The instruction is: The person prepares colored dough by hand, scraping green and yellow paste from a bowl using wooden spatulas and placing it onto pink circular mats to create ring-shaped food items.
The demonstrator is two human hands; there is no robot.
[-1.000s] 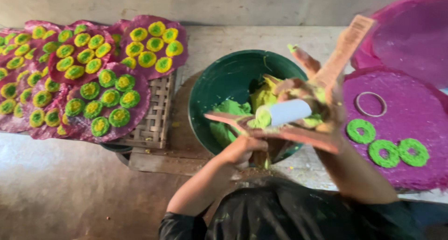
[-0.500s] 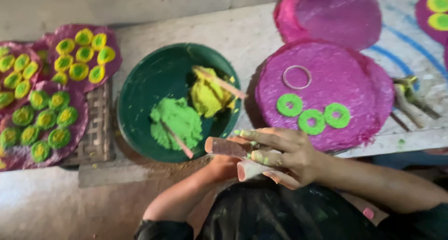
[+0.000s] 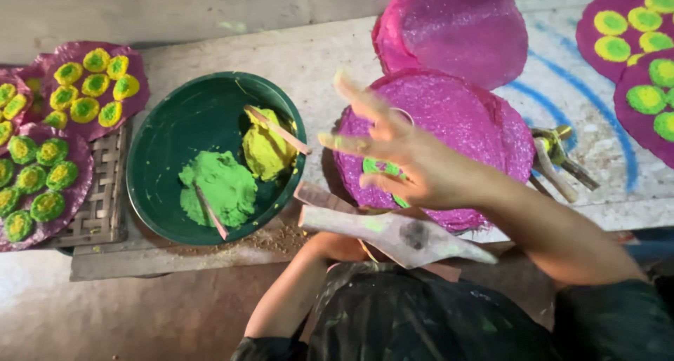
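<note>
The right hand [image 3: 414,161] hangs over the near purple disc [image 3: 463,129], its fingers [image 3: 358,98] spread apart and blurred, holding nothing. Under the palm, partly hidden, lie green rings [image 3: 379,168] on that disc, and a thin wire ring [image 3: 401,114] shows just behind the fingers. The left hand [image 3: 337,245] sits below and nearer the body; its fingers are hidden behind a flat wooden paddle [image 3: 400,235], which it appears to grip, though how they close cannot be told. The paddle points away to the right, crossing beneath the right wrist and covering the surface edge there. Left of the spread fingers stands a dark green bowl [image 3: 175,122] with a lump of green paste [image 3: 225,185] and a lump of yellow paste [image 3: 267,150], each with a small wooden stick [image 3: 277,128] lying on it. Farther left, purple discs dotted with yellow and green rounds [image 3: 91,87] rest on a woven tray [image 3: 102,206]. Beyond the fingers a second plain purple disc [image 3: 463,28] overlaps the near one. To the right of the wrist lie a few small tools [image 3: 554,157] on the pale surface [image 3: 281,52], and more dotted discs [image 3: 632,31] fill the far right corner.
</note>
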